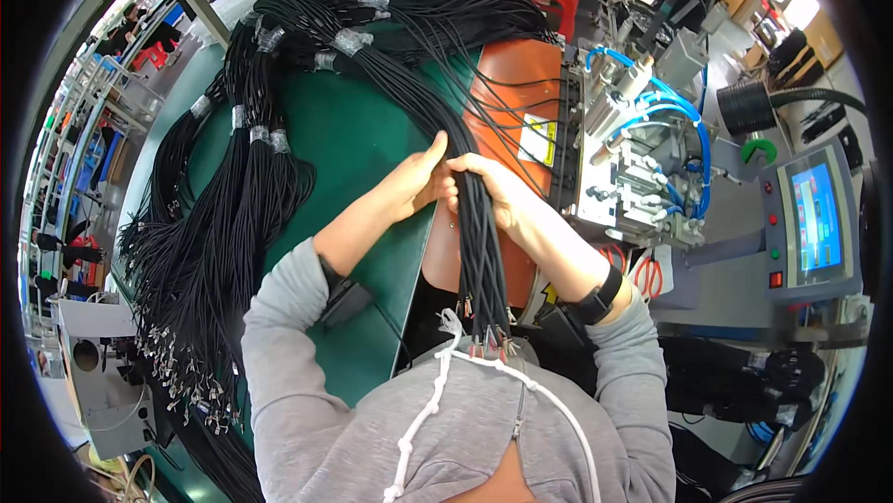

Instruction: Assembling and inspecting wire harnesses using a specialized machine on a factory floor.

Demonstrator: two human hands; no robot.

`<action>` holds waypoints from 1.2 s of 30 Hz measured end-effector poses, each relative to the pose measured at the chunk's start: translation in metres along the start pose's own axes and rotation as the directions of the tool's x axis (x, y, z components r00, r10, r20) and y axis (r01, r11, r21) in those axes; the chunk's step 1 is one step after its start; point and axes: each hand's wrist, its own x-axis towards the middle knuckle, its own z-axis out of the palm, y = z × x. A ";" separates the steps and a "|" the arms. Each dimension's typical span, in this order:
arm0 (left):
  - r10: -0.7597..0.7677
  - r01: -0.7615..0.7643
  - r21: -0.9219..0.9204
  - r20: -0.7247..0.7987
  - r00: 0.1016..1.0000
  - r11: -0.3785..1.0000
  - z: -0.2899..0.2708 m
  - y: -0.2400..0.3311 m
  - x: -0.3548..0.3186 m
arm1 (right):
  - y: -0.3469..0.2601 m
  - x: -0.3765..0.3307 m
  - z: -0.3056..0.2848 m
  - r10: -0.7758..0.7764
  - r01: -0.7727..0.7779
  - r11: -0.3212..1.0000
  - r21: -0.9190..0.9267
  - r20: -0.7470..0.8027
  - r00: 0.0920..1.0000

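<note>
Both hands, left hand [416, 182] and right hand [488, 189], pinch one bundle of black wires [481, 252] hanging below the fingers. More taped bundles [233, 215] lie left; a machine [642, 154] stands right.

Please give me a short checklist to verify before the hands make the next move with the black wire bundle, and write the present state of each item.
1. Both hands on the bundle: left hand and right hand grip the black wire bundle together. Ok.
2. Terminal ends hang free near the chest. Ok.
3. Wires lie even and parallel below the grip: cannot tell.
4. Taped bundles rest apart on the green mat. Ok.
5. Bundle clear of the machine with blue hoses: cannot tell.
</note>
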 end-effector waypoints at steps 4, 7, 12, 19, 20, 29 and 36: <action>-0.065 -0.041 -0.345 -0.291 0.955 0.938 0.027 0.005 0.020 | 0.011 -0.025 0.014 0.020 -0.032 0.990 -0.139 -0.090 0.996; -0.003 -0.116 -0.321 -0.347 0.938 0.940 0.014 0.010 0.031 | 0.018 -0.022 0.013 -0.010 -0.018 0.974 -0.227 -0.121 0.993; 0.118 -0.286 -0.274 -0.500 0.858 0.918 -0.014 0.032 0.070 | 0.004 0.023 0.007 -0.195 0.168 0.921 -0.352 -0.044 0.980; 0.132 -0.211 -0.289 -0.268 0.954 0.934 -0.025 0.037 0.030 | 0.004 0.039 0.019 -0.228 0.194 0.943 -0.272 -0.102 0.968; 0.132 -0.210 -0.289 -0.268 0.954 0.934 -0.024 0.028 0.020 | 0.006 0.037 0.016 -0.167 0.134 0.954 -0.269 -0.104 0.980; -0.012 -0.027 -0.124 -0.307 0.952 0.992 -0.020 0.015 -0.007 | 0.001 0.044 -0.005 -0.269 0.213 0.888 -0.409 -0.086 0.959; -0.057 -0.072 -0.345 -0.352 0.934 0.936 -0.007 0.011 -0.021 | -0.012 0.032 -0.010 -0.229 0.196 0.924 -0.327 -0.067 0.971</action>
